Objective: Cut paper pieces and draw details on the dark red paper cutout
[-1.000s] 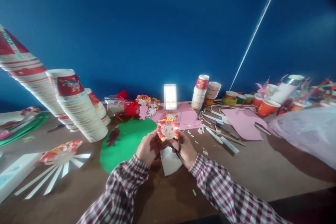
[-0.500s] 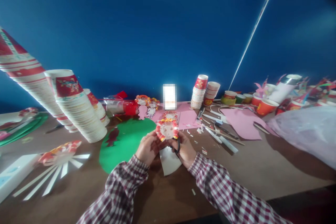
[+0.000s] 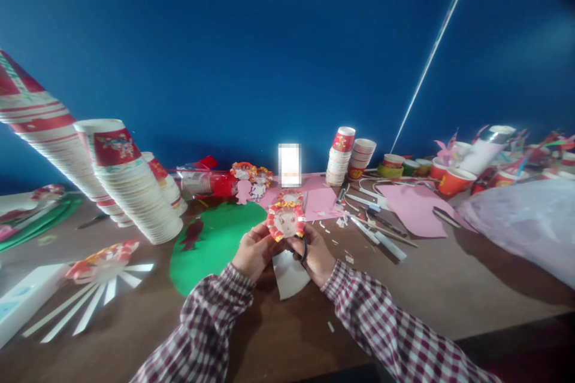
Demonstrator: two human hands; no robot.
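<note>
My left hand point(image 3: 252, 251) is closed on the left edge of a paper-cup cutout point(image 3: 286, 222), a pale disc with a drawn face and a curled red, yellow and white rim. On its lower right, my right hand point(image 3: 317, 255) is closed, with the black handle loop of scissors point(image 3: 305, 249) at its fingers; the blades are hidden. A white curved paper piece point(image 3: 290, 275) hangs below the disc between both hands. Under and behind my left hand lies a green paper sheet point(image 3: 211, 239) with a dark red cutout on it.
Tall paper cup stacks point(image 3: 130, 179) lean at the left, near another cup cut into strips point(image 3: 103, 266). Shorter cup stacks point(image 3: 340, 155), pink paper point(image 3: 417, 209), pens and a cutter point(image 3: 390, 246) lie further back. A translucent plastic bag point(image 3: 530, 227) is at right.
The cutout's face has tilted slightly and shows more clearly. Both hands keep their hold in nearly the same place.
</note>
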